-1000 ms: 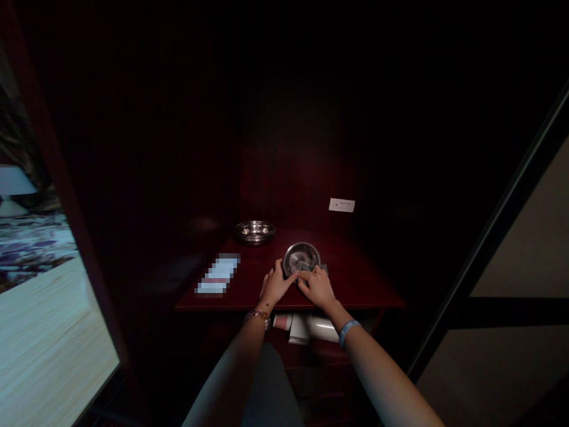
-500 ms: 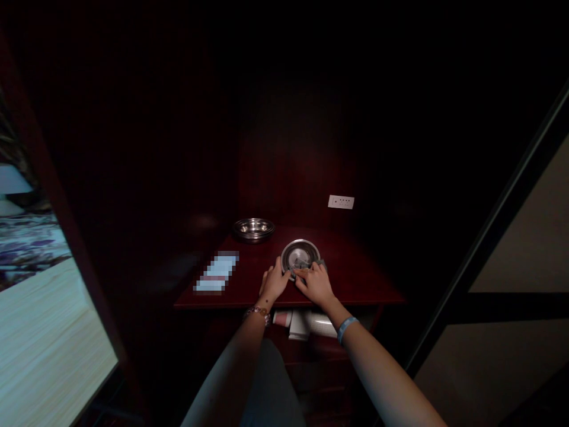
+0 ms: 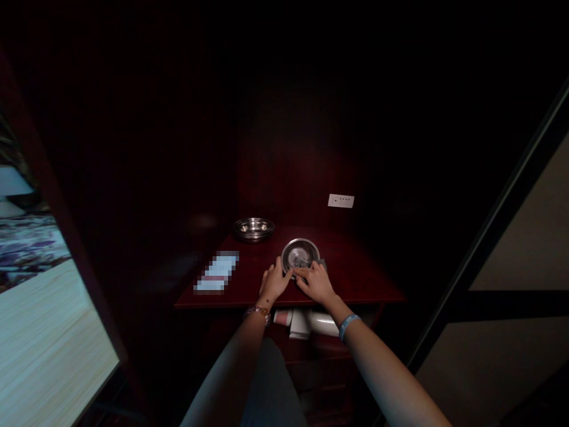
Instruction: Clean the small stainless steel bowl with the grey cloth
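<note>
Dark red, the shelf (image 3: 364,279) bears a steel bowl (image 3: 299,254) at its middle. The left hand's (image 3: 274,281) fingers half-curl around the rim; the right hand's (image 3: 316,281) close over a grey cloth (image 3: 322,263). Uneven pressure could skid the bowl towards the shelf's front edge.

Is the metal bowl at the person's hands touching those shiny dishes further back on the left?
Apart. The head view shows a strip of red tabletop plainly between the bowl and the shiny dishes.
</note>
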{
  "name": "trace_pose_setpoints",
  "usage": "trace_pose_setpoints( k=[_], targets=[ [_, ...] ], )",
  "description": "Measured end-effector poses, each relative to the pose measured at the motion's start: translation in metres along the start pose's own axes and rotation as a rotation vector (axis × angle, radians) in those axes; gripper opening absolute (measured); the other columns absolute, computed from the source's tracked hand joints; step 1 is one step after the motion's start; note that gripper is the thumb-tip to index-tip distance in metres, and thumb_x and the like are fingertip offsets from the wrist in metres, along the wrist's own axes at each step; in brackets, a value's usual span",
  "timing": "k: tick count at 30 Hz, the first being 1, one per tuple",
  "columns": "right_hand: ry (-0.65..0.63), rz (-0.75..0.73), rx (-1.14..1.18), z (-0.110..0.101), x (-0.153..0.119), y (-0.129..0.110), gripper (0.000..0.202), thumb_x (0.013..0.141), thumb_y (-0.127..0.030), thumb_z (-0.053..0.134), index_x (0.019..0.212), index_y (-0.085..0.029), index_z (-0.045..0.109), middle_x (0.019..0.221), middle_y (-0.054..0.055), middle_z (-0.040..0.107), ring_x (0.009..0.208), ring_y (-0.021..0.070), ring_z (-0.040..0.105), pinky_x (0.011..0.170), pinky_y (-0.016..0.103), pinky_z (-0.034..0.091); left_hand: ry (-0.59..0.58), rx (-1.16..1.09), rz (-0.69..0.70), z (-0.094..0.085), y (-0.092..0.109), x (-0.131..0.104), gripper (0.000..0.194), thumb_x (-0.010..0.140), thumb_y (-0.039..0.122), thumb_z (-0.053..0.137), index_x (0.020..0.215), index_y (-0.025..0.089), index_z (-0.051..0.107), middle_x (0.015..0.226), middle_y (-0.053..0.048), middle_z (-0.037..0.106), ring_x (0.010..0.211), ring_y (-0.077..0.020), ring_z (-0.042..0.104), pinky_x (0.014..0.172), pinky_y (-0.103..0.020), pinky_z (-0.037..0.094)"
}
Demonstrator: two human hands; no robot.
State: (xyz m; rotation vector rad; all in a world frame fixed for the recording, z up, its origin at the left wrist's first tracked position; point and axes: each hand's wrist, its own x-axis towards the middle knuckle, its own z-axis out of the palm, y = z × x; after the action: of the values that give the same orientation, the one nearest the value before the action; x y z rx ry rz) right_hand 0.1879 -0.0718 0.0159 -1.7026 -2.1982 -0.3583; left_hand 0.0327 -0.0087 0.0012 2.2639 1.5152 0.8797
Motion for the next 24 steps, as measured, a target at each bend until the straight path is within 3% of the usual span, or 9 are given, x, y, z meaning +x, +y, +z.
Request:
trace_pose_setpoints(
  k=[7, 14, 18, 24],
  targets=[
    [0.026, 0.025, 0.007, 0.0010, -0.0001, -0.0028, 0.038, 0.096, -0.038, 0.041, 0.128, -0.032, 0.060, 0.126, -0.001, 0.065, 0.107, 0.0257, 0.048, 0.092, 0.039, 0.031, 0.008, -0.055, -0.033, -0.0060, 0.0064, -0.0028, 0.039, 0.092, 0.031, 0.044, 0.128, 0.018, 0.040, 0.112, -0.014, 0.067, 0.108, -0.0254, 0.062, 0.094, -0.036, 0.039],
    [0.041, 0.052, -0.012, 0.0008, -0.0009, -0.0034, 0.037, 0.096, -0.038, 0.040, 0.125, -0.030, 0.063, 0.122, 0.001, 0.067, 0.109, 0.0262, 0.047, 0.092, 0.040, 0.031, 0.055, -0.143, -0.010, -0.0085, 0.0072, -0.0050, 0.037, 0.094, 0.033, 0.039, 0.130, 0.024, 0.038, 0.111, -0.009, 0.069, 0.104, -0.0228, 0.065, 0.093, -0.035, 0.042],
    [0.048, 0.068, -0.027, 0.0009, -0.0012, -0.0031, 0.037, 0.096, -0.038, 0.041, 0.124, -0.029, 0.063, 0.122, 0.002, 0.067, 0.109, 0.0267, 0.047, 0.091, 0.040, 0.031, 0.054, -0.138, -0.023, -0.0069, 0.0059, -0.0043, 0.044, 0.094, 0.038, 0.041, 0.135, 0.025, 0.033, 0.112, -0.010, 0.069, 0.103, -0.0233, 0.066, 0.092, -0.035, 0.042],
    [0.067, 0.029, 0.014, 0.0043, -0.0015, 0.0010, 0.035, 0.096, -0.037, 0.041, 0.123, -0.033, 0.064, 0.125, -0.003, 0.066, 0.105, 0.0249, 0.048, 0.089, 0.038, 0.031, 0.008, -0.009, -0.016, -0.0024, 0.0032, -0.0016, 0.061, 0.090, 0.046, 0.047, 0.140, 0.018, 0.028, 0.118, -0.017, 0.065, 0.111, -0.0281, 0.061, 0.094, -0.037, 0.039]
  ],
)
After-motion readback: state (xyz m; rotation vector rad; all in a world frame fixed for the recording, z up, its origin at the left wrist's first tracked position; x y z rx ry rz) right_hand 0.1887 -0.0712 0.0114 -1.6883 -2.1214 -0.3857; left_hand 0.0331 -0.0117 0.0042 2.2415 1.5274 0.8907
